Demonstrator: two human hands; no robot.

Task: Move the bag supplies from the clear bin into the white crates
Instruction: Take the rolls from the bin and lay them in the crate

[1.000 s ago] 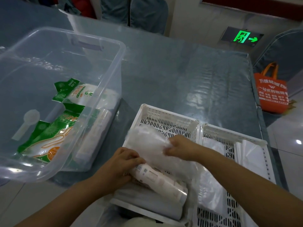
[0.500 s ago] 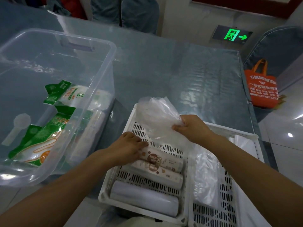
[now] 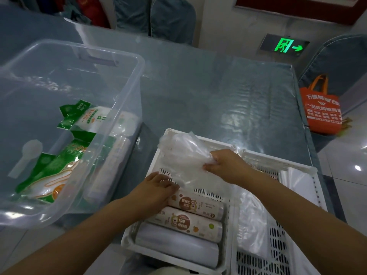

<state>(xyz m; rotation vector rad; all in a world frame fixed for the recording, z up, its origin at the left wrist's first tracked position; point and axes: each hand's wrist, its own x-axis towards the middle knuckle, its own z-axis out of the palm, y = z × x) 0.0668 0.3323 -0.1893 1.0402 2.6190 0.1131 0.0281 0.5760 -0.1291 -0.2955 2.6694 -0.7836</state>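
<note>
Clear plastic bag (image 3: 184,155), crumpled, held above the far half of the left white crate (image 3: 156,167); its bulk spreads up and left from the grip, long axis running roughly from far-left down to near-right, lower edge trailing onto the crate floor. Right hand (image 3: 228,168) pinches the bag's bunched end, fingers curled round the film. Left hand (image 3: 156,190) lies flat over the far end of the nearest printed roll, fingers fairly straight, tips touching the bag's lower edge; whether it actually grips anything cannot be told. Left white crate holds three rolls lying side by side, long axes across the crate, left to right: two printed rolls (image 3: 190,215) with brown and orange labels, then a plain white roll (image 3: 178,245) nearest the person. Right white crate (image 3: 278,165) touches the left one along its side; in it, loose clear film (image 3: 252,221) at the left and flat white folded bags (image 3: 299,183) at the far right. Clear bin (image 3: 127,92) stands to the left on the table (image 3: 218,92), apart from the crates; inside, green-and-white packets (image 3: 59,169) and pale rolls (image 3: 111,167) against its right wall, plus a translucent scoop (image 3: 27,155) on its floor. Orange tote bag (image 3: 319,110) on the floor past the table's right edge; green exit sign (image 3: 286,45) on the wall.
</note>
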